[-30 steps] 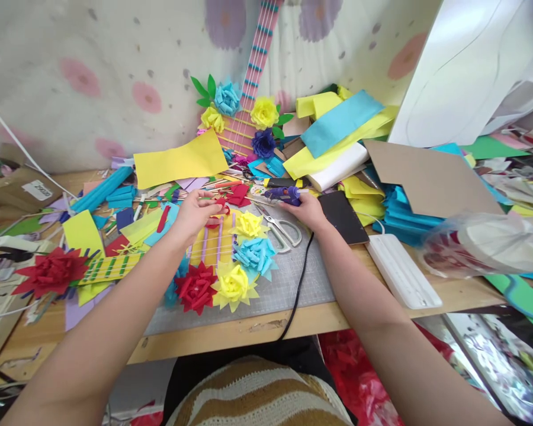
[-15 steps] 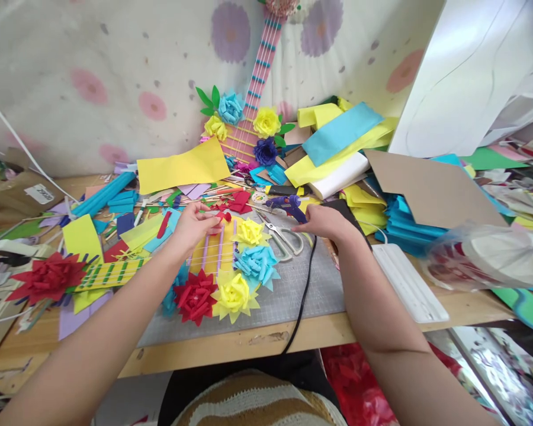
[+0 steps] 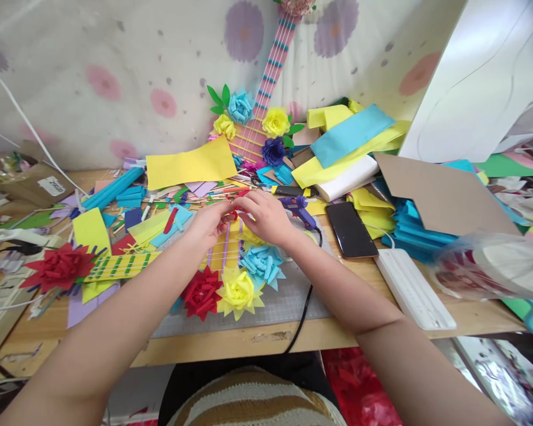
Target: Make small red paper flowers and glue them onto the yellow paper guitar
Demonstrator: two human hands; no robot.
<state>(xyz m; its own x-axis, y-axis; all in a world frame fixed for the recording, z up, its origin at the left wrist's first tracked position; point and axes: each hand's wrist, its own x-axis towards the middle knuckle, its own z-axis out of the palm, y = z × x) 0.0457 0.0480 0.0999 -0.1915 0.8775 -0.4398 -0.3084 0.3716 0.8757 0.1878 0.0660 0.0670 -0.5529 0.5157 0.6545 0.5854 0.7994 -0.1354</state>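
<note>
Both hands meet over the upper edge of a yellow paper guitar [image 3: 224,251], their fingertips almost touching. My left hand [image 3: 211,223] is closed in a pinch at a small red paper piece [image 3: 233,216]. From the right, my right hand [image 3: 266,218] curls its fingers onto the same piece, hiding most of it. Around the guitar body sit a red flower [image 3: 201,293], a yellow flower [image 3: 240,292] and a blue flower [image 3: 263,264]. Another red flower [image 3: 57,267] tops the green-striped neck [image 3: 119,266]. A purple glue gun [image 3: 296,206] lies just beyond my right hand.
A black phone [image 3: 350,229] and a white power strip [image 3: 415,290] lie to the right. The glue gun's black cord [image 3: 305,310] runs over the table's front edge. Paper scraps and a yellow sheet [image 3: 190,163] cover the back. A pink paper guitar [image 3: 266,89] leans on the wall.
My right hand has moved left from beside the glue gun to the red piece at my left hand. The phone, mostly covered before, now shows. The view has shifted slightly.
</note>
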